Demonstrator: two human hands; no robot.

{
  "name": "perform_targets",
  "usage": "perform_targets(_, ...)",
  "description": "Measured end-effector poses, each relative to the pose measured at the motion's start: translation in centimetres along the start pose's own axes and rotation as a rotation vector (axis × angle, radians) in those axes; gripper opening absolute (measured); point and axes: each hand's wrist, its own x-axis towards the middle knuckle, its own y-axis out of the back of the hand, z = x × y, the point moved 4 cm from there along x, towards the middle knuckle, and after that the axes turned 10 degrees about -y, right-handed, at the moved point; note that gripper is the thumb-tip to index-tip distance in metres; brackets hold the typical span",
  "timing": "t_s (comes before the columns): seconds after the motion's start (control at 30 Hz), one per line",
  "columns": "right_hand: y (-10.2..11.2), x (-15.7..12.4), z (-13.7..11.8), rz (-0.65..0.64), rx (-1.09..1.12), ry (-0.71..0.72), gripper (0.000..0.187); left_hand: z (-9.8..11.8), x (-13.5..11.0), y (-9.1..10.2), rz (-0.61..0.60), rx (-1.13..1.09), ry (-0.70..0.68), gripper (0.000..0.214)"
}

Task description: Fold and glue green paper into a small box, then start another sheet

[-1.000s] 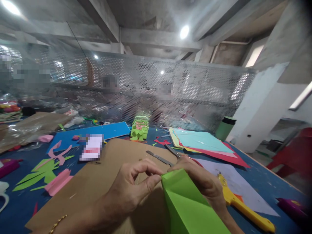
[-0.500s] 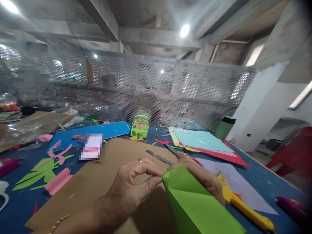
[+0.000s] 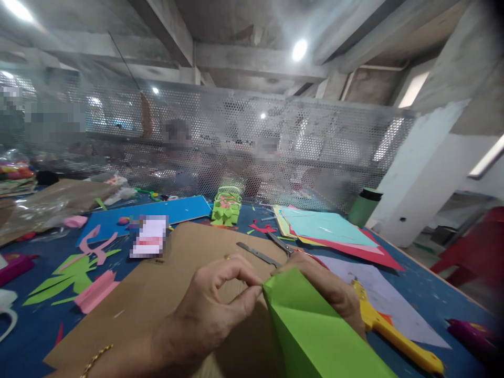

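A folded sheet of bright green paper [image 3: 318,331] is held up over a brown cardboard sheet [image 3: 157,315]. My left hand [image 3: 220,299] pinches the paper's upper left corner between thumb and index finger. Behind the paper, my right hand [image 3: 331,283] grips its upper part; most of those fingers are hidden. Just beyond my right hand lie open scissors [image 3: 258,254] with dark blades and a red handle. To the right of that hand rests a yellow-handled tool [image 3: 401,341], partly on a pale lilac sheet [image 3: 409,310].
Stacked coloured paper [image 3: 326,226] and a green bottle [image 3: 364,207] stand at the back right. Green paper cutouts [image 3: 66,281] and pink pieces [image 3: 96,293] lie at left. A small green paper model [image 3: 226,206] sits near the perforated screen [image 3: 236,136]. A purple tool [image 3: 472,336] lies far right.
Almost nothing differs. Both hands keep their hold on the green paper, and the view has shifted very slightly.
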Motion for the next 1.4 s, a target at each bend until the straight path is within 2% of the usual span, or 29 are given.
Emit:
perform_targets(0.17, -0.1, -0.1, -0.5, 0.028, 0.067, -0.028, 0.012, -0.3, 0.0, 0.0, 0.007, 0.006, -0.001, 0.009)
perform_targets(0.27, -0.3, -0.1, -0.9, 0.021, 0.109, -0.048, 0.01, -0.6, 0.1, 0.3, 0.024, -0.012, 0.061, 0.01)
perform_targets(0.4, -0.8, -0.2, -0.7, -0.012, 0.083, -0.006, 0.012, -0.4, 0.4, 0.7, -0.008, -0.078, 0.152, 0.021)
perform_targets(0.57, -1.7, -0.4, -0.6, -0.111, -0.007, 0.0, 0.015, 0.2, 0.7, 0.7, -0.134, -0.078, 0.175, 0.03)
perform_targets(0.7, -2.9, -0.7, -1.5, -0.239, -0.113, 0.033, 0.016, -0.4, 0.6, 0.6, -0.232, -0.056, 0.235, 0.041)
perform_targets(0.83, -3.8, -1.1, -2.3, -0.211, -0.194, 0.125, 0.019, -1.3, 0.4, 0.1, -0.38, 0.012, 0.33, 0.043)
perform_targets(0.9, -4.0, -1.3, -2.1, -0.181, -0.224, 0.143, 0.018, -1.4, 0.6, -0.1, -0.411, 0.054, 0.355, 0.043)
perform_targets(1.0, -4.2, -1.7, -0.6, -0.232, -0.31, 0.023, 0.012, -1.0, 1.1, -0.5, -0.443, 0.028, 0.338, 0.029)
perform_targets(1.1, -4.2, -2.1, 0.4, -0.283, -0.395, -0.079, 0.025, -0.8, 1.8, -1.1, -0.532, 0.02, 0.339, 0.016)
perform_targets(1.23, -4.5, -2.1, -0.7, -0.334, -0.427, 0.014, 0.021, -1.1, 2.7, -1.8, -0.677, 0.044, 0.41, 0.027)
perform_targets(1.3, -4.8, -1.9, -1.5, -0.381, -0.425, 0.081, 0.02, -0.8, 3.2, -2.3, -0.754, -0.019, 0.367, 0.035)
perform_targets(1.4, -5.3, -1.6, -2.0, -0.45, -0.432, 0.087, 0.018, -0.5, 3.5, -2.5, -0.809, -0.091, 0.325, 0.053)
